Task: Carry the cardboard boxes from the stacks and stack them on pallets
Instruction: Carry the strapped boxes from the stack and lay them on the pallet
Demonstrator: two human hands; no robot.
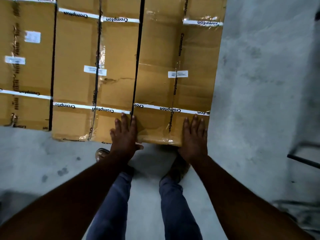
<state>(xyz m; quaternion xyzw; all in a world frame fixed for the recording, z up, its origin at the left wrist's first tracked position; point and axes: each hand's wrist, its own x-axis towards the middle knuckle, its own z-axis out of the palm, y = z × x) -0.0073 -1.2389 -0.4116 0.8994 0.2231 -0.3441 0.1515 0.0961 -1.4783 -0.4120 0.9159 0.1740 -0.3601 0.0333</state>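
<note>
Three brown cardboard boxes taped with white "Crompton" tape lie side by side below me. The rightmost box (pixel 174 54) has a white label on top. My left hand (pixel 125 134) lies flat at its near left corner, fingers spread across the dark gap to the middle box (pixel 97 66). My right hand (pixel 194 137) lies flat on the near right corner of the rightmost box, fingers pointing away from me. Neither hand grips anything. The leftmost box (pixel 26 63) sits slightly farther back. No pallet is visible beneath them.
Grey concrete floor (pixel 259 84) spreads to the right and in front of the boxes. A dark metal frame (pixel 304 160) stands at the right edge. My legs in blue trousers and my feet stand just before the boxes.
</note>
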